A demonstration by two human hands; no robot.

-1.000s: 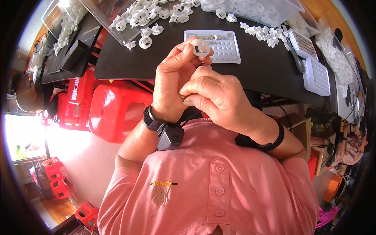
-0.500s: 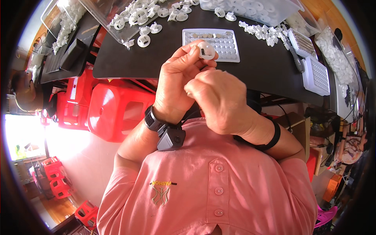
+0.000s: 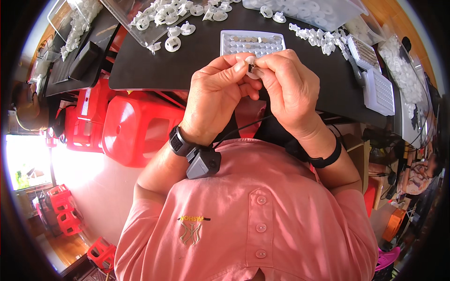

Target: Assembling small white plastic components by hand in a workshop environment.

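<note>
At the counter point(image 3: 154, 70), left hand point(image 3: 216, 91) and right hand point(image 3: 294, 89) pinch one white part point(image 3: 253, 74), likely fitting; next needs steady alignment.

EXPOSURE: bright | SOURCE: opening point(image 3: 29, 161) at left, clipped to white | GLARE: adjacent floor point(image 3: 101, 180) washed out; highlights streak red stool point(image 3: 123, 129) | SHADOW: soft, in shirt point(image 3: 213, 201) folds | FOCUS: left hand point(image 3: 213, 93) and right hand point(image 3: 293, 89) sharp; left and right margins soft | DISTORTION: fisheye; tabletop point(image 3: 145, 65) edge bowed, corners black

Tray point(image 3: 262, 46) blocks hands point(image 3: 211, 98) ahead; leftward tabletop point(image 3: 154, 70) gives room
</note>
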